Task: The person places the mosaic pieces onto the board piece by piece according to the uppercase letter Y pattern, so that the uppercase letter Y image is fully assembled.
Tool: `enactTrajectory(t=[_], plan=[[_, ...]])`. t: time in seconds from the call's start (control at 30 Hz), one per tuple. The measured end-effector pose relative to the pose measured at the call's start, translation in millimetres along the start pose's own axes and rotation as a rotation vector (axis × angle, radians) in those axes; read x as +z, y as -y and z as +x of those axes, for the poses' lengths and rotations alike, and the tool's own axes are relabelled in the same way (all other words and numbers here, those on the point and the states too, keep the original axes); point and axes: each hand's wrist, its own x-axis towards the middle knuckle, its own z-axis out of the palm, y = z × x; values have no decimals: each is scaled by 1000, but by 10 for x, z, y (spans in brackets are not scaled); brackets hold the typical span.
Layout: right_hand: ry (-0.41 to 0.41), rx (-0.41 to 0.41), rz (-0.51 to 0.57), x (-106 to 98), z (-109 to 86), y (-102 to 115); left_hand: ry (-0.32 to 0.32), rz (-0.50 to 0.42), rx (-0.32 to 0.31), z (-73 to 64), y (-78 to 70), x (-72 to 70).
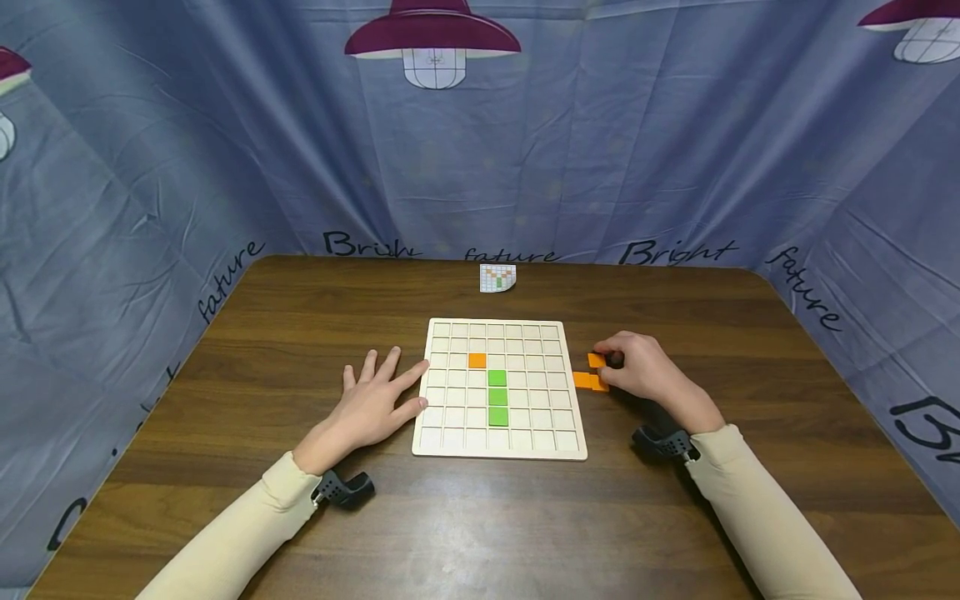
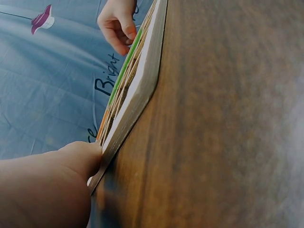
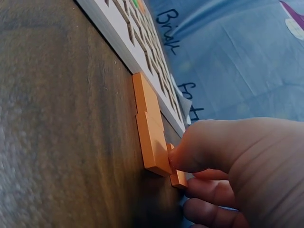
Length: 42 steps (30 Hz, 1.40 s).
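A pale square grid board (image 1: 457, 437) lies flat on the table, with one orange tile (image 1: 477, 361) and a column of three green tiles (image 1: 497, 397) in its cells. My left hand (image 1: 371, 408) is spread on the tabletop, its thumb and forefinger touching the board's left edge. Just right of the board, two orange tiles (image 3: 154, 142) lie end to end against its side. Beyond them my right hand (image 1: 637, 365) pinches another orange tile (image 1: 596, 360) between thumb and forefinger, still at table level. The thumb partly hides that tile in the right wrist view.
A small printed card (image 1: 497, 278) with a coloured grid pattern, one corner curled, stands behind the board near the table's far edge. Blue printed curtains (image 1: 480, 183) surround the wooden table (image 1: 480, 525). Dark bands are on both wrists.
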Motion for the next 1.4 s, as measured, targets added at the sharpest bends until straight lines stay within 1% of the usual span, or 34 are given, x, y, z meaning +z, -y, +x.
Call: enactTrajectory(t=[0.2, 0.4, 0.63, 0.7, 1.07, 1.4], plan=[[4, 12, 15, 26, 24, 3, 4, 7, -1, -5, 12, -3], [9, -4, 5, 49, 88, 28, 4, 7, -2, -8, 15, 6], [-31, -83, -16, 69, 147, 38, -2, 7, 1, 6, 11, 20], [-35, -94, -19, 68, 152, 38, -4, 6, 2, 10, 13, 23], [-13, -65, -24, 61, 147, 61, -5, 10, 4, 10, 9, 19], [-3, -61, -32, 55, 146, 74, -3, 7, 0, 8, 7, 19]])
